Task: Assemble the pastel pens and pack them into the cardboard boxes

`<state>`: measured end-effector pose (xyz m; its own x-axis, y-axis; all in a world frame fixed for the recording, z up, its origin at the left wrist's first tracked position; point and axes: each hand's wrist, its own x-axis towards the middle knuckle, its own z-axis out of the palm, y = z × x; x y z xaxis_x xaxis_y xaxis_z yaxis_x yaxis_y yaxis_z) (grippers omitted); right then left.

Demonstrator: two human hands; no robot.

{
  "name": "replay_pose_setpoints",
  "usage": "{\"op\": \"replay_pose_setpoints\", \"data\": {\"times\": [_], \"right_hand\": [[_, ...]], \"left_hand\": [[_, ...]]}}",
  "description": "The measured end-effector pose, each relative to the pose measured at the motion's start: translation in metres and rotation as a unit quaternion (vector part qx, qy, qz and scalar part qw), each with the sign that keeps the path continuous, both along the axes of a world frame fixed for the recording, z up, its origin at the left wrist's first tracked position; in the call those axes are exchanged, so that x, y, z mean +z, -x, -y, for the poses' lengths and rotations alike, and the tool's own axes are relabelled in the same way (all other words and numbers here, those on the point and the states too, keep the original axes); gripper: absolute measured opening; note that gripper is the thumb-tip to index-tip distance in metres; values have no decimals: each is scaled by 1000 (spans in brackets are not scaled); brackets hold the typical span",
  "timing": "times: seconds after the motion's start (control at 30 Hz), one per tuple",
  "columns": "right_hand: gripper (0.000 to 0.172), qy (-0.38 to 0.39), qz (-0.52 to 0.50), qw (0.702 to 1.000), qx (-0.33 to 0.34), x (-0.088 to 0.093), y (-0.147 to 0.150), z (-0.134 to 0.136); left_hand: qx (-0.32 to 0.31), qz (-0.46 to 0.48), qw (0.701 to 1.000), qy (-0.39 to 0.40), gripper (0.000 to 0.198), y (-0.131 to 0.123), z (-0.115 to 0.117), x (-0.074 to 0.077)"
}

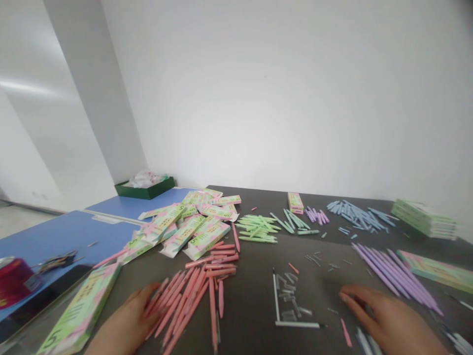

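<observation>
My left hand (133, 313) touches the pink pens (186, 296) slanting away rightward, grasp unclear; my right hand (384, 315), loosely parted, is farther.

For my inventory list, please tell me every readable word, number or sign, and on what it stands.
"5": on the box at lower left.
"5": on several boxes in the pile.
Other print on the boxes: too blurred to read.
Label on the red container: too small to read.

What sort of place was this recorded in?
Probably a packing or assembly workroom: pink pen barrels and purple pens lie in separate groups, beside a heap of printed boxes.
</observation>
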<state>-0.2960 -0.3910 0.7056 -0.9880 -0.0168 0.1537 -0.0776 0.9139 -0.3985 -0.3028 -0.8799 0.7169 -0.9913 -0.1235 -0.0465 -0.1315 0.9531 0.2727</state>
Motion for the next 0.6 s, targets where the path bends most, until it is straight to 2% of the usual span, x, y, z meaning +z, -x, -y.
{"op": "replay_pose_setpoints", "data": {"times": [0.13,0.27,0.4,0.5,0.6], "right_hand": [[38,-4,13,1000,-8,-2,2,1],[38,-16,24,999,-18,0,1,4],[37,-14,3,1000,-13,1,-1,2],[35,-7,-9,1000,-9,-2,1,1],[33,-12,-17,1000,-10,4,1,6]], "left_hand": [[-11,9,1000,-17,46,2,11,8],[-11,-42,999,-29,45,3,20,6],[-6,-69,997,22,53,7,15,-1],[-10,-52,997,64,58,10,11,-3],[-2,-53,997,62,52,12,4,-1]]}}
